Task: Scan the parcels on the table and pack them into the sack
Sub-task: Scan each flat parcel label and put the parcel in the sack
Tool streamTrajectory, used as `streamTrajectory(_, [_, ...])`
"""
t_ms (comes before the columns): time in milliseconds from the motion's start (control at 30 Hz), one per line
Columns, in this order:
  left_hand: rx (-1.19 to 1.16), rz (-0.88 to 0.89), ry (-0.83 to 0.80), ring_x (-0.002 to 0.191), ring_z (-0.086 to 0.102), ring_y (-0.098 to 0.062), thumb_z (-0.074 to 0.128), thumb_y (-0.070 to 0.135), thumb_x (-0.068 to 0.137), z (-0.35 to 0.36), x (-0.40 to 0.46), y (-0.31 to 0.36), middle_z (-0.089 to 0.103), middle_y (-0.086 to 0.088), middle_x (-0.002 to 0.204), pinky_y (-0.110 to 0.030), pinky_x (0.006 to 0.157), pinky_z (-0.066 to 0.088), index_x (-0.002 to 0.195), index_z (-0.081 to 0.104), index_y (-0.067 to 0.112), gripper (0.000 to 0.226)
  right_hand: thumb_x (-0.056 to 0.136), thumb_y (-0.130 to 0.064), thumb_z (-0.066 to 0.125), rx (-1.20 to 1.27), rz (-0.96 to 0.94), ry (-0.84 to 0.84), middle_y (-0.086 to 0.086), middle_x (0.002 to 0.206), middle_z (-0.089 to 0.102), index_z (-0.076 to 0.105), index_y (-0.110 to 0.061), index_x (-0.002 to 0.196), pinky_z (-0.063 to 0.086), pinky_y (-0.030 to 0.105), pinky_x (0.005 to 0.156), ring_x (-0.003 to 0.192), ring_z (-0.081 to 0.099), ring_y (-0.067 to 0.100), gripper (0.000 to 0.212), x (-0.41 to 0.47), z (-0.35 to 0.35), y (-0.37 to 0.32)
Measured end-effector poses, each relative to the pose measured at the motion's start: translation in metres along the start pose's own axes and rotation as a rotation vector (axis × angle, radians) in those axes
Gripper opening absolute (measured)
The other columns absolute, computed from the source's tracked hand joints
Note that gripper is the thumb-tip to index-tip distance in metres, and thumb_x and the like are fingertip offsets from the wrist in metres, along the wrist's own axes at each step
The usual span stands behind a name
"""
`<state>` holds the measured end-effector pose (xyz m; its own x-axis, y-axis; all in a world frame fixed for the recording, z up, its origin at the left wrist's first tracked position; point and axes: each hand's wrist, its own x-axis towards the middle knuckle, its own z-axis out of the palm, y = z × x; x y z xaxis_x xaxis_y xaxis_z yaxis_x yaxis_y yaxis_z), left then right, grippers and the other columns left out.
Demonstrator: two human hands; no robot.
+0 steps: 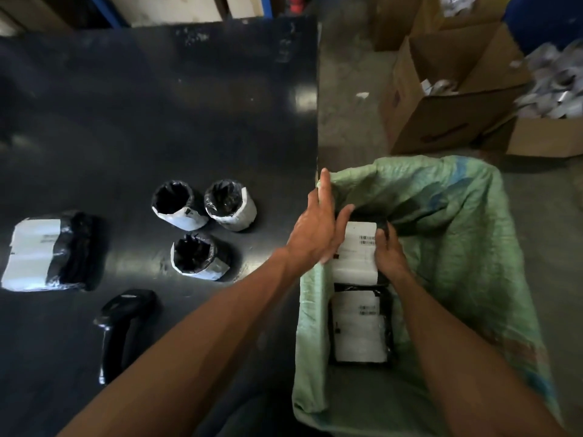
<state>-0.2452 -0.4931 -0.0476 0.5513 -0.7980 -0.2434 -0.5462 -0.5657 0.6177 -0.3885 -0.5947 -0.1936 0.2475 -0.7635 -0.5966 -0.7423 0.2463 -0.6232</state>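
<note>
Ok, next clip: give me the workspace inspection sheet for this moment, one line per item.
Surface: dark table, scuffed and bare at the far end.
Job's things: three round wrapped parcels and one flat labelled parcel on the table; barcode scanner lying at the near edge; green woven sack open beside the table, with two labelled parcels inside, the upper parcel between the hands and the lower parcel beneath.
Clutter: nothing seen on the table.
Grippers: left hand and right hand both on the upper parcel's sides.
Cables: nothing seen.
Surroundings: open cardboard boxes and a pile of pale packets on the floor.
</note>
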Motion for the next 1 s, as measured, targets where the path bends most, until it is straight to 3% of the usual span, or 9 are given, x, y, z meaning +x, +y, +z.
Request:
streamTrajectory(100, [0.023, 0.002, -0.004, 0.113, 0.059, -0.044, 0.040, 0.048, 0.104, 0.001, 0.002, 0.001, 0.031, -0.017, 0.154, -0.048, 0.091, 0.049, 0.160, -0.009, 0.018, 0.080, 0.110, -0.043, 0.030, 0.013, -0.003, 0.014, 0.018, 0.154, 0.045, 0.026, -0.023, 0.161, 0.037, 0.041, 0.110, 0.137, 0.047, 0.036, 0.055, 0.003, 0.003, -0.002])
streamTrajectory(333, [-0.015, 0.011, -0.042, 0.114, 0.059, -0.043, 0.041, 0.050, 0.103, -0.003, -0.012, 0.000, 0.033, -0.015, 0.150, -0.048, 0.093, 0.049, 0.160, -0.007, 0.024, 0.079, 0.104, -0.050, 0.036, -0.050, 0.060, 0.078, 0.023, 0.153, 0.043, 0.031, -0.021, 0.158, 0.035, 0.049, 0.115, 0.139, 0.044, 0.041, 0.061, -0.018, -0.006, -0.012])
streamTrajectory(500, [0.041, 0.018, -0.090, 0.120, 0.055, -0.041, 0.035, 0.062, 0.099, -0.014, -0.028, -0.007, 0.033, -0.012, 0.148, -0.053, 0.096, 0.046, 0.157, -0.016, 0.034, 0.082, 0.103, -0.049, 0.042, -0.281, -0.035, 0.133, 0.025, 0.153, 0.039, 0.038, -0.017, 0.154, 0.034, 0.049, 0.116, 0.141, 0.039, 0.042, 0.060, -0.050, -0.036, -0.029])
streamTrajectory(700, [0.198, 0.012, -0.004, 0.131, 0.045, -0.038, 0.031, 0.063, 0.100, -0.052, -0.045, -0.041, 0.041, -0.017, 0.145, -0.053, 0.103, 0.043, 0.157, 0.020, 0.019, 0.073, 0.101, -0.053, 0.046, -0.412, -0.237, 0.237, 0.017, 0.151, 0.042, 0.044, -0.019, 0.150, 0.037, 0.049, 0.115, 0.140, 0.042, 0.037, 0.059, -0.097, -0.067, -0.072])
streamTrajectory(1000, [0.280, 0.068, 0.237, 0.115, 0.058, -0.039, 0.047, 0.049, 0.100, -0.145, -0.087, -0.119, 0.056, -0.017, 0.124, -0.047, 0.087, 0.050, 0.133, 0.051, 0.013, 0.049, 0.100, -0.053, 0.051, -0.391, -0.448, 0.266, 0.009, 0.145, 0.049, 0.048, -0.024, 0.144, 0.044, 0.045, 0.106, 0.132, 0.051, 0.031, 0.053, -0.187, -0.014, -0.164])
